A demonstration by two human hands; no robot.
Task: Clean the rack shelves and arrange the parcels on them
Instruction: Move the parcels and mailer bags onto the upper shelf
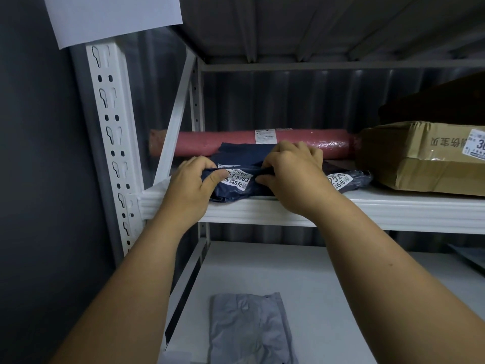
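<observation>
Fingers (210, 177) of both hands pinch the dark blue parcel (236, 164) at the shelf's (367, 206) front-left corner; I should seat it squarely, label outward.

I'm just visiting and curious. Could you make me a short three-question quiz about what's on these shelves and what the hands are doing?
1. True or false: both hands grip the dark blue bag on the upper shelf.
2. What lies right behind that bag? A) pink roll B) bucket C) broom
3. Fill in: on the lower shelf lies a flat ____ bag.

Key
1. True: the left hand and right hand both pinch it.
2. A, the pink roll; a cardboard box sits to the right.
3. Grey: the grey bag.
</observation>
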